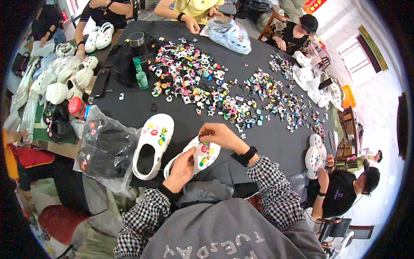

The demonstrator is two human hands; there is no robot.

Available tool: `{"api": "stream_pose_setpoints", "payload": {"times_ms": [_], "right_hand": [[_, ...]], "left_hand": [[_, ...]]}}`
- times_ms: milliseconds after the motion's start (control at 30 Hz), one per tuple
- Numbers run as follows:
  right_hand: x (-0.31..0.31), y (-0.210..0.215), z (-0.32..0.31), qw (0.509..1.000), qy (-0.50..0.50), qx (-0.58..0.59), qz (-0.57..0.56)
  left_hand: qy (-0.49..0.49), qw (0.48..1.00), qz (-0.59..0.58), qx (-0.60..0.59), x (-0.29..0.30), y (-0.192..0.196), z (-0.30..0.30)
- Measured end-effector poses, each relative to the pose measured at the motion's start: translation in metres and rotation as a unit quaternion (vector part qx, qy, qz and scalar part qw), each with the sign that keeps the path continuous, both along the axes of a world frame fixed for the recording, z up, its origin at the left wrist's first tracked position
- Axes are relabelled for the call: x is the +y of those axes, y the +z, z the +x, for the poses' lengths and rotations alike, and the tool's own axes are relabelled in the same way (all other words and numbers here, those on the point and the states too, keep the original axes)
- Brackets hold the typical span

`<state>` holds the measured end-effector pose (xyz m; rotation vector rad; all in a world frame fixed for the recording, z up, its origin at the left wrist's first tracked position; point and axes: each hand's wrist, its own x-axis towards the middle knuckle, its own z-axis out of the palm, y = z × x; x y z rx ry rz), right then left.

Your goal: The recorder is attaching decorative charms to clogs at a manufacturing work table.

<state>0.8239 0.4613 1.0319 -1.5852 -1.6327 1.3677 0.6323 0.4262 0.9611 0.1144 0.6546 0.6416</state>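
Note:
My left hand (182, 169) is closed around the side of a white clog (211, 156), which lies tilted at the table's near edge. Colourful charms sit on the clog's toe. At the upper edge of the same clog, the fingers of my right hand (221, 137) are pinched together; whatever is between them is too small or hidden to make out. Just left of my hands lies a second white clog (166, 124) with fruit and flower charms on its upper. Beside it, a clear plastic bag (125, 183) holds a pair of black clogs (114, 139) with charms.
Loose shoe charms (185, 71) spread in heaps over the black table (181, 123). A green bottle (141, 80), a red-lidded jar (76, 107) and a phone (100, 83) stand or lie at left. Bagged clogs (228, 36) lie across the table, where other people sit working.

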Motion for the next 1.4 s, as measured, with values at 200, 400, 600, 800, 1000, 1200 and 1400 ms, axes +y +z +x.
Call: {"api": "stream_pose_setpoints", "payload": {"times_ms": [200,400,600,800,1000,1200,1400], "right_hand": [[0.000,-0.012,0.002,0.998,0.018,-0.048,0.040],[0.002,-0.023,0.002,0.998,0.006,-0.059,-0.034],[0.005,-0.022,-0.004,0.994,0.003,-0.112,-0.009],[0.014,-0.013,-0.005,0.989,0.040,-0.140,-0.027],[0.030,-0.027,0.003,0.971,0.154,-0.181,0.028],[0.034,-0.025,0.005,0.975,0.177,-0.135,0.013],[0.044,-0.019,0.004,0.966,0.202,-0.154,-0.051]], "left_hand": [[0.011,1.000,-0.023,-0.013,0.000,-0.012,0.001],[-0.015,1.000,-0.011,-0.013,0.000,-0.022,-0.002],[0.024,1.000,-0.017,-0.006,0.003,-0.027,-0.004],[0.019,0.999,-0.017,0.024,0.006,-0.017,-0.007],[0.013,0.999,-0.021,0.026,0.003,-0.023,-0.004],[0.007,0.999,-0.022,0.022,0.003,-0.023,-0.006],[-0.004,0.999,-0.017,0.032,0.004,-0.023,-0.007]]}}
